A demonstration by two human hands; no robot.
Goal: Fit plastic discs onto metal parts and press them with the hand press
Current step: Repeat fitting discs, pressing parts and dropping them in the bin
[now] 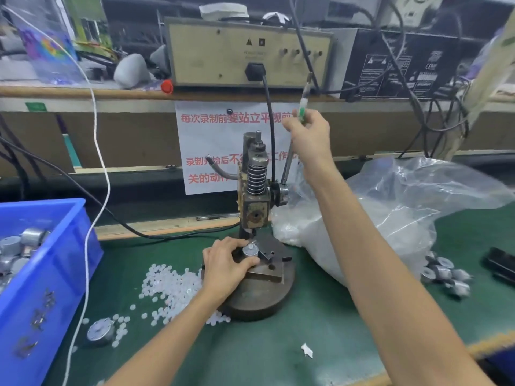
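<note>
Item 1: hand press (255,196), standing on a round dark base at the middle of our green worktop (278,355), coil spring showing on its column.

Item 2: our right hand (309,135), raised, fingers wrapped round the green-gripped lever handle (302,108) of the press.

Item 3: our left hand (225,263), resting on the press base, thumb and fingers curled round a small metal part (250,250) seated in the fixture under the ram. We cannot tell whether a disc sits on it.

Item 4: plastic discs (170,285), white and translucent, a loose heap on the worktop just left of the press base, touching its edge.

Item 5: blue bin (55,274) at far left, holding more metal cylinders (16,246).

Item 6: single metal cylinder (100,331) lying among stray discs, near the bin.

Item 7: clear plastic bag (390,213), right of the press, crumpled, white contents inside.

Item 8: cluster of metal pieces (446,271) on the worktop beside the bag's right end.
</note>
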